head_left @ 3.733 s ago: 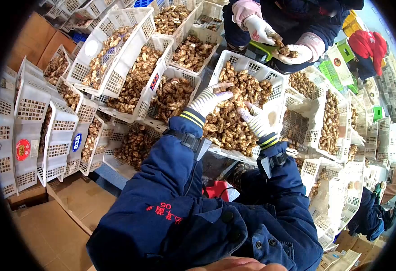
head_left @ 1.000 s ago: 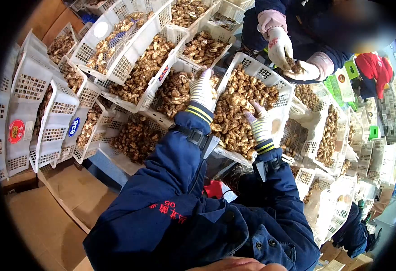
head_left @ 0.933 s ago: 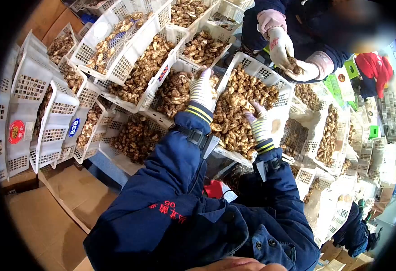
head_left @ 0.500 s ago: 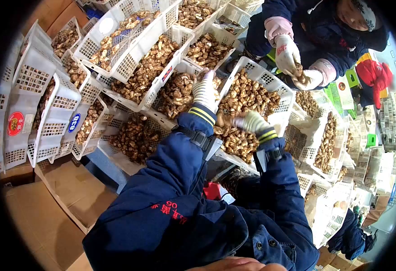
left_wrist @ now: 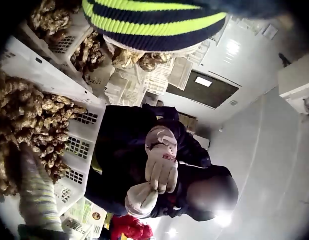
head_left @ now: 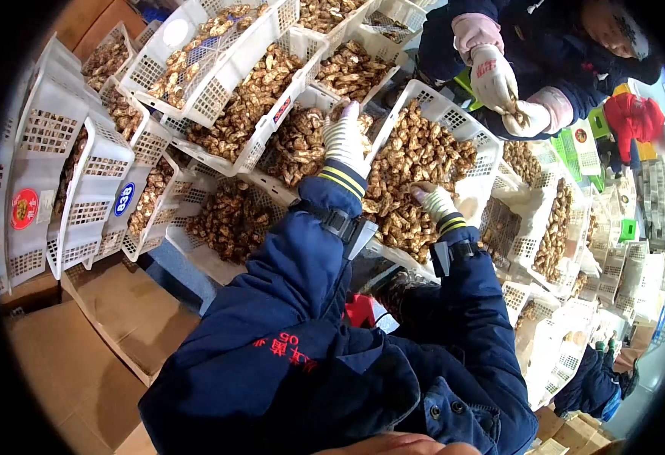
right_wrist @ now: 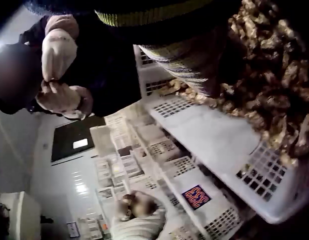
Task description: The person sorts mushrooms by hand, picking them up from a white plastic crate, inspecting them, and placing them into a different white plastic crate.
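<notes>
My left hand (head_left: 345, 140), in a striped glove, is over a basket of brown mushrooms left of centre. In the right wrist view that left hand (right_wrist: 137, 225) holds a few blurred mushrooms (right_wrist: 133, 205); the cuff hides most of it in its own wrist view. My right hand (head_left: 440, 203), gloved alike, reaches into the mushrooms (head_left: 404, 216) of the white centre basket (head_left: 484, 163). Its fingertips are down among them, so I cannot tell whether it grips one. In the left wrist view this right hand (left_wrist: 37, 192) shows at the pile's edge.
Across the basket, another person's gloved hands (head_left: 492, 80) handle a small brown piece. White perforated baskets (head_left: 219, 98) of mushrooms crowd the left and back. More baskets (head_left: 552, 227) stand on the right. Cardboard (head_left: 75, 364) lies at lower left.
From the centre basket, my left hand has moved left over the adjoining one. My right hand swept left across the centre pile, blurred, and is now back near its right side.
</notes>
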A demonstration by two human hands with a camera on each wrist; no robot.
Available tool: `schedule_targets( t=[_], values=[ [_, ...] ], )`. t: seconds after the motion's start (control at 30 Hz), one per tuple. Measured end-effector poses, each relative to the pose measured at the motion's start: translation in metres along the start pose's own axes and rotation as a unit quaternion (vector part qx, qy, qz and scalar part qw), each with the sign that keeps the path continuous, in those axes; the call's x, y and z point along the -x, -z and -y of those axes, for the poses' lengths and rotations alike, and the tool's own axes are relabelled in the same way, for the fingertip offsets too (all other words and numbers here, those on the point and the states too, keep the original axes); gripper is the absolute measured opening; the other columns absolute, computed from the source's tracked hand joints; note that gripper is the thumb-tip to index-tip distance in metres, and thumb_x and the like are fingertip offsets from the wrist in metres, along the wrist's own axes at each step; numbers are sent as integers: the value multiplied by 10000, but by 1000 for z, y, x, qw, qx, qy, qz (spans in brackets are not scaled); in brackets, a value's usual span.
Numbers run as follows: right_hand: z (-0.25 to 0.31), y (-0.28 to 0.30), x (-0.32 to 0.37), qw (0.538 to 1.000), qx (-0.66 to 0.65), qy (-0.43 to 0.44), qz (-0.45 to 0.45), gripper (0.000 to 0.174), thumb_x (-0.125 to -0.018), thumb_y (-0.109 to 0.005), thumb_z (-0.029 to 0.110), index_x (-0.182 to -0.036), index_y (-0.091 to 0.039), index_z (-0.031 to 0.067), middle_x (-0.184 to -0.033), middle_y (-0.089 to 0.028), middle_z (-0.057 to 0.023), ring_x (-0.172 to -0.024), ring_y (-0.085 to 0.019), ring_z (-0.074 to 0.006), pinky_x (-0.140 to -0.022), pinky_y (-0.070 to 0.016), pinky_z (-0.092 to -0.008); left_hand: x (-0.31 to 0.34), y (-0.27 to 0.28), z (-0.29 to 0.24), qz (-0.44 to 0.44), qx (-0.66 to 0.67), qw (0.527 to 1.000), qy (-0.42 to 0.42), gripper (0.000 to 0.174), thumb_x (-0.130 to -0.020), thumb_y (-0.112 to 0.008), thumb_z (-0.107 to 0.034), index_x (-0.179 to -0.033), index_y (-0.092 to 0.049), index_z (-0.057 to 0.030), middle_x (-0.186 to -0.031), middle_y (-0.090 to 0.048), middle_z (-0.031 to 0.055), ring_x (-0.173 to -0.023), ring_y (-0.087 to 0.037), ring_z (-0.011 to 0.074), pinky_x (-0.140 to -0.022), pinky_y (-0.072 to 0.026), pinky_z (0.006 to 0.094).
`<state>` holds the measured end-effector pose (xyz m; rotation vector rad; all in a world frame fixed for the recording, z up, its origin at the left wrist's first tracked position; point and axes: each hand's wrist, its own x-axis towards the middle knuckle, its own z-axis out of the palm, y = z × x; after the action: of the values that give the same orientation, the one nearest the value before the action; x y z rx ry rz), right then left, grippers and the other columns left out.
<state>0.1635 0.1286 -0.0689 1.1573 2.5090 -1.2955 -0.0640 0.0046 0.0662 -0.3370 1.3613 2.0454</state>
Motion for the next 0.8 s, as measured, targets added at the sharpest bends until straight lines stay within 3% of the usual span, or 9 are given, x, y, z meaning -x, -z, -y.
schedule_targets(
  t=[0.07, 0.1, 0.23, 0.3, 0.33, 0.47, 0.63, 0.73, 0.8],
  values=[
    [1, -8, 17, 992, -1, -123, 39, 381, -874, -610, 353, -1137, -648, 81, -1000, -679, -162, -880, -651, -283, -823, -497, -351, -4, 3, 4, 15, -25, 1000, -5, 480, -817, -672, -398, -1006, -587, 35, -805, -601, 97, -620, -529, 171, -570, -441, 337],
    [-21, -21, 12, 992, 107, -60, 32, 386, -866, -614, 360, -1140, -650, 91, -1056, -664, -175, -933, -645, -297, -860, -490, -374, -11, 5, 12, 25, -9, 999, -22, 474, -815, -676, -396, -1007, -590, 29, -795, -600, 92, -613, -523, 167, -568, -440, 331],
    [-7, -49, 13, 982, 184, 15, 35, 517, -837, -639, 354, -1269, -546, 86, -1214, -587, -200, -1113, -572, -330, -946, -446, -378, -28, 8, 25, 45, 11, 998, -53, 452, -834, -663, -366, -1051, -623, 28, -897, -625, 79, -759, -546, 163, -700, -451, 299],
    [19, -52, 22, 975, 210, 65, 1, 438, -823, -631, 284, -1213, -574, 92, -1143, -621, -182, -1074, -580, -334, -905, -467, -411, -26, 7, 25, 56, 9, 995, -88, 373, -871, -620, -341, -1035, -642, -6, -897, -624, 75, -752, -548, 167, -698, -454, 304],
    [28, -54, 20, 965, 244, 99, -2, 403, -820, -627, 265, -1181, -588, 89, -1114, -633, -174, -1052, -588, -334, -885, -475, -418, -6, 1, 7, 31, 19, 999, 16, 348, -887, -599, -330, -1037, -647, -19, -948, -624, 80, -802, -551, 166, -736, -453, 303],
    [41, -85, 12, 948, 243, 205, 26, 461, -818, -608, 195, -1256, -516, 84, -1137, -611, -191, -1031, -590, -343, -877, -481, -415, -28, 11, 26, 60, -27, 996, -64, 357, -879, -612, -327, -1068, -629, -25, -995, -620, 75, -860, -560, 163, -771, -458, 297],
    [45, -133, -20, 956, 271, 62, 96, 465, -789, -659, 206, -1208, -511, 73, -1122, -607, -169, -1046, -583, -350, -880, -482, -429, -29, 10, 27, 88, 21, 993, -81, 222, -846, -650, -226, -999, -615, -70, -895, -601, 24, -750, -582, 147, -658, -496, 290],
    [51, -100, -10, 939, 294, 125, 131, 401, -793, -659, 222, -1149, -548, 75, -1090, -615, -168, -1048, -586, -339, -862, -485, -436, 0, -1, 8, 88, 48, 995, -15, 193, -854, -644, -209, -989, -612, -76, -892, -607, 28, -759, -594, 142, -651, -504, 287],
    [60, -69, 8, 980, 149, 100, 83, 345, -778, -683, 177, -1093, -600, 63, -1076, -620, -163, -992, -622, -290, -832, -498, -386, -18, 6, 20, 97, 38, 994, -14, 180, -860, -637, -212, -981, -610, -80, -894, -611, 31, -763, -600, 144, -657, -507, 287]
  ],
)
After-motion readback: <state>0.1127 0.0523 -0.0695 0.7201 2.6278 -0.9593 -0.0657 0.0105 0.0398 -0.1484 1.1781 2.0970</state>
